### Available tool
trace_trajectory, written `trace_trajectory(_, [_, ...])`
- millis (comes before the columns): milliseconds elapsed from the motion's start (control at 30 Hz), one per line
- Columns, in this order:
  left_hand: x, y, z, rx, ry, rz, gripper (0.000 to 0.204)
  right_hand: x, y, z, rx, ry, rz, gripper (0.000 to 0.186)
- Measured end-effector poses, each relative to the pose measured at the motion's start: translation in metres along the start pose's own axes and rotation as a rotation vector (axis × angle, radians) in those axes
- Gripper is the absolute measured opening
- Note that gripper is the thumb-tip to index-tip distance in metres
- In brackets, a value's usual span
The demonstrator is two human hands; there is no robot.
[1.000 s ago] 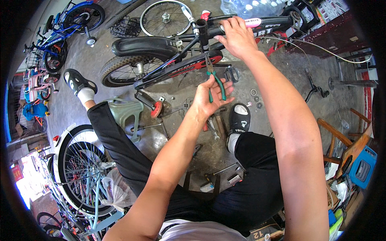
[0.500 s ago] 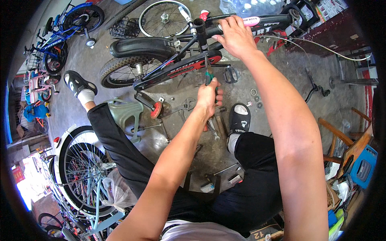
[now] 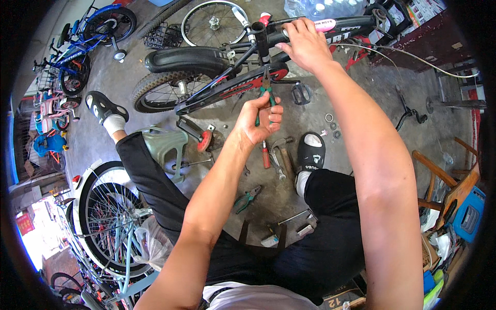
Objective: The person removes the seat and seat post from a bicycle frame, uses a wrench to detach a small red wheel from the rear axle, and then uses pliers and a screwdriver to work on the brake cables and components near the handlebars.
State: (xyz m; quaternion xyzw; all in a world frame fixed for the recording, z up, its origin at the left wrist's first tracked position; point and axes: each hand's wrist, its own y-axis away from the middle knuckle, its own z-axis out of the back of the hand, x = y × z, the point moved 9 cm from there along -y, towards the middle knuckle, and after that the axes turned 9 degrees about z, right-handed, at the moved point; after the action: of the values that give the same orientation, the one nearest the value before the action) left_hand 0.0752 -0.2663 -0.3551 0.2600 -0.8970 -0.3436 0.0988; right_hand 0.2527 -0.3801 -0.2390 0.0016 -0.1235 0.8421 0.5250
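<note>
Curling round the green-handled pliers [image 3: 266,90], the left hand [image 3: 261,120] in the head view has loosened from the fist of half a second ago and rolled palm-up, suggesting a change of grip, with the tool's tips by the chain guard [image 3: 243,85]. The right hand [image 3: 308,47] still lies over the bike frame [image 3: 356,25], though how tightly its fingers hold is unclear. The left forearm's shift bares a second pair of pliers [image 3: 250,198] on the floor. Fingers partly hide the handles; whether the tips bite anything is too small to tell.

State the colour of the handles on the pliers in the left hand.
Green handles, seen best in the head view.
</note>
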Motion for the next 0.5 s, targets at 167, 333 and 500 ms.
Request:
trace_trajectory(167, [0.013,-0.008,-0.016,0.565,0.399,0.012,0.035,0.008,-0.003,0.001,-0.027,-0.02,0.035,0.056])
trace_trajectory(333, [0.016,-0.025,0.015,0.02,-0.144,-0.131,0.033,0.005,0.0,-0.002,-0.026,-0.014,0.029,0.057])
trace_trajectory(500, [-0.004,-0.01,0.032,-0.053,-0.422,-0.129,0.043,0.004,-0.001,-0.001,-0.055,0.017,0.037,0.053])
